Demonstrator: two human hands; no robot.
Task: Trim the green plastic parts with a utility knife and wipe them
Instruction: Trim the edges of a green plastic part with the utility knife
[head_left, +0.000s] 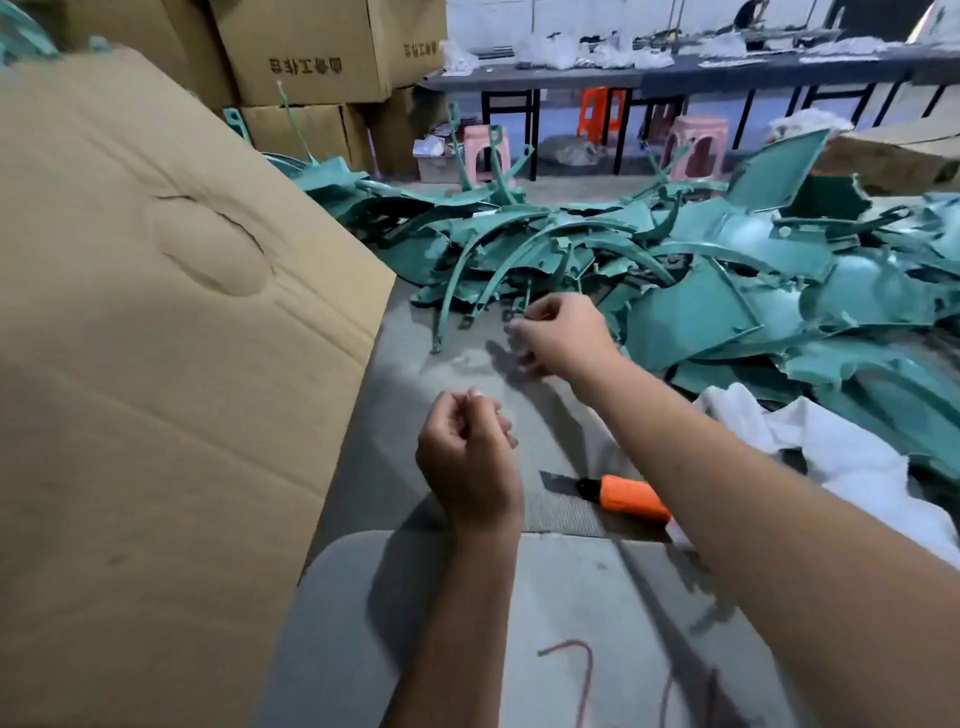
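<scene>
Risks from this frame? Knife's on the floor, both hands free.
1. The utility knife lies with its blade out, right under the right forearm; a dropped arm or a blind grab could meet the edge.
2. The right hand reaches into the tangled pile of green plastic parts; ragged untrimmed edges could scratch, and pulling one curved strip may drag others along.
3. The white cloth sits beside the knife and might cover it.

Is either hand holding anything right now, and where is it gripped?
Left hand is curled, holding nothing. Right hand reaches the green parts; any grip cannot be told. Knife lies unheld.
</scene>
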